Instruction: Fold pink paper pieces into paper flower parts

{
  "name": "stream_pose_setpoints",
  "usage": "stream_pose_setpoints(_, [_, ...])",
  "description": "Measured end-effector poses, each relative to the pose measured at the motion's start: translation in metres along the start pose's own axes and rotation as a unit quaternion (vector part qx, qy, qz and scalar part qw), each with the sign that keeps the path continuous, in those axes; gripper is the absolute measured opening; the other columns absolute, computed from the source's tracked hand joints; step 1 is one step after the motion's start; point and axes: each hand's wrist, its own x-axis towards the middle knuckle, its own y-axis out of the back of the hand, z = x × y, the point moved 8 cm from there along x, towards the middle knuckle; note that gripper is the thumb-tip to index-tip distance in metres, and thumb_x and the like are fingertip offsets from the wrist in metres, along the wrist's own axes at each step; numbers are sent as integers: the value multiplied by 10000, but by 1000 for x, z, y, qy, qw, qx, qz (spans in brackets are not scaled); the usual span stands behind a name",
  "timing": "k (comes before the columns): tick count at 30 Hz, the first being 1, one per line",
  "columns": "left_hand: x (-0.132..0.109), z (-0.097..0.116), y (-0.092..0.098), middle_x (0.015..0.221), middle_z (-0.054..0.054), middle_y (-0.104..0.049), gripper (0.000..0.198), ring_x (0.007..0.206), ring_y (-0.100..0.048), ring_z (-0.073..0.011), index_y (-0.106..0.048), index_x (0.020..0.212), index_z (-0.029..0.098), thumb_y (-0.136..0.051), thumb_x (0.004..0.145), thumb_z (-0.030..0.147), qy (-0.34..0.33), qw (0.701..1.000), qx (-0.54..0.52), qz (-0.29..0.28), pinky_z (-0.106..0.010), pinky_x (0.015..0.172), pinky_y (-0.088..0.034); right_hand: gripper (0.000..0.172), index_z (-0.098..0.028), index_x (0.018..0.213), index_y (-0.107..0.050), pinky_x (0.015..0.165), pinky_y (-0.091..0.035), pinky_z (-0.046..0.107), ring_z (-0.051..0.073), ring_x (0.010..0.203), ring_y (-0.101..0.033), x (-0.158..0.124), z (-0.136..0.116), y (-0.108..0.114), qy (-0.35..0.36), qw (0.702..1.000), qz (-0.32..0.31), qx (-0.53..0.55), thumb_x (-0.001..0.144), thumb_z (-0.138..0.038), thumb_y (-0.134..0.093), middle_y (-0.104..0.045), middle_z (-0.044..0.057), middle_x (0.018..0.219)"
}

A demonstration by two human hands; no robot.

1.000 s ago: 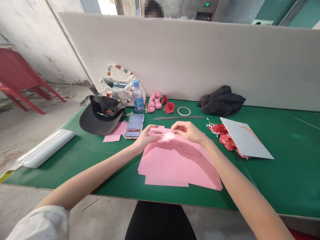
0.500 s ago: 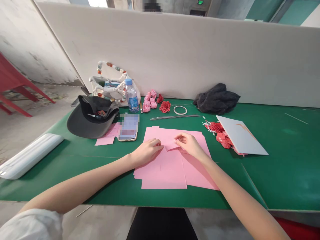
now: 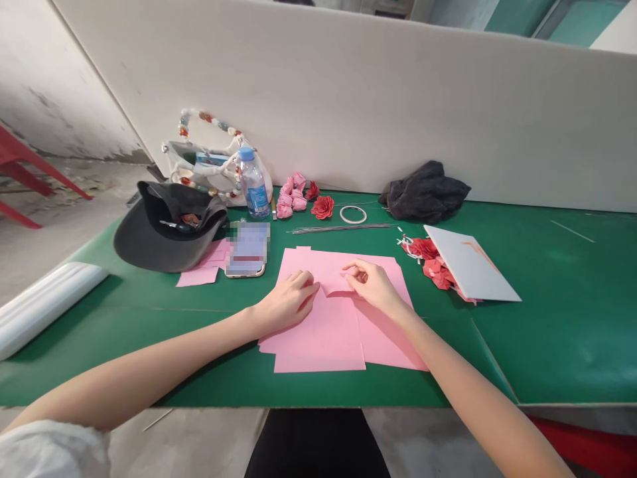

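Loose sheets of pink paper (image 3: 318, 332) overlap on the green table in front of me. A small folded pink paper flap (image 3: 334, 282) lies on top of them, between my hands. My left hand (image 3: 287, 304) rests on the sheets, its curled fingertips at the flap's left side. My right hand (image 3: 372, 287) pinches the flap's right side between fingertips and thumb. Both palms face down, and the fingers partly hide the fold.
Behind the paper lie a blurred phone (image 3: 246, 249), pink slips (image 3: 204, 269), a black cap (image 3: 169, 229), a water bottle (image 3: 253, 184), pink paper roses (image 3: 291, 196), thin wires (image 3: 341, 228) and a white board (image 3: 470, 262) over red paper flowers (image 3: 432, 262).
The pink paper lifted and bunched a second ago now lies flat on the table. Both hands have come down onto it, and the whole view has tilted downward and shifted.
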Motion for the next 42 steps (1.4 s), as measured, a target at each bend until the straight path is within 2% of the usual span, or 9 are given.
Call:
stream_pose_setpoints(8, [0, -1, -1, 996, -116, -533, 295, 911, -526, -225, -620, 1111, 138, -399, 916, 162, -6, 1000, 12, -9, -361, 811, -478, 178, -180, 884, -633, 617, -436, 251, 187, 776, -673, -12, -8, 5, -5, 1000, 14, -2, 799, -172, -476, -627, 21, 720])
stream_pose_setpoints(12, [-1, -4, -2, 1009, -114, -537, 304, 911, -535, -221, -620, 1132, 151, -390, 937, 193, -4, 1000, -1, -2, -365, 815, -480, 218, -185, 963, -648, 580, -417, 271, 161, 616, -593, -25, -10, 32, -21, 996, 86, -28, 812, -225, -495, -627, 15, 710])
stream_pose_setpoints(16, [-2, -6, -1, 1070, -128, -547, 335, 978, -538, -235, -590, 1201, 151, -396, 969, 295, 8, 1000, -19, 9, -390, 876, -473, 202, -176, 940, -646, 625, -432, 289, 171, 656, -586, -39, 7, 61, -54, 986, 155, -35, 818, -275, -520, -650, 34, 746])
stream_pose_setpoints(20, [-2, -7, 1, 1145, -133, -564, 421, 1067, -530, -266, -522, 1301, 182, -478, 940, 395, 10, 999, -42, 22, -424, 924, -462, 199, -185, 897, -660, 713, -465, 338, 196, 711, -601, -46, 25, 70, -76, 978, 137, -140, 819, -336, -557, -635, 55, 800])
stream_pose_setpoints(23, [-1, -9, -1, 1159, -126, -584, 384, 1094, -535, -269, -538, 1281, 193, -489, 937, 358, 16, 997, -73, 25, -434, 951, -454, 197, -192, 854, -679, 804, -467, 376, 230, 850, -602, -44, 14, 75, -46, 961, 167, -216, 819, -361, -583, -603, 99, 958])
stream_pose_setpoints(25, [0, -13, -1, 1163, -113, -591, 366, 1086, -551, -254, -548, 1263, 200, -512, 926, 338, 32, 992, -117, 31, -419, 957, -459, 172, -199, 877, -677, 814, -470, 366, 214, 847, -598, -37, -1, 66, -24, 968, 160, -193, 840, -323, -564, -614, 94, 989])
stream_pose_setpoints(28, [1, -20, -1, 1152, -89, -584, 415, 991, -595, -205, -534, 1272, 223, -595, 880, 346, 60, 978, -197, 37, -362, 902, -498, 147, -203, 905, -669, 682, -489, 309, 177, 738, -605, -19, -17, 29, -38, 995, 64, -66, 841, -293, -572, -671, 63, 916])
stream_pose_setpoints(34, [1, -26, 6, 1104, -65, -562, 502, 908, -588, -169, -526, 1276, 243, -691, 810, 332, 83, 959, -261, 76, -319, 803, -525, 190, -201, 1024, -667, 754, -493, 310, 165, 818, -644, -1, -30, -36, -33, 996, -73, 31, 854, -244, -592, -702, 62, 1003])
stream_pose_setpoints(42, [0, -25, 6, 1137, -69, -546, 422, 1050, -575, -204, -530, 1246, 247, -645, 840, 248, 72, 966, -233, 87, -371, 944, -483, 205, -181, 988, -689, 739, -480, 328, 178, 821, -595, 3, -17, -48, 1, 999, -37, -21, 825, -299, -650, -625, 76, 978])
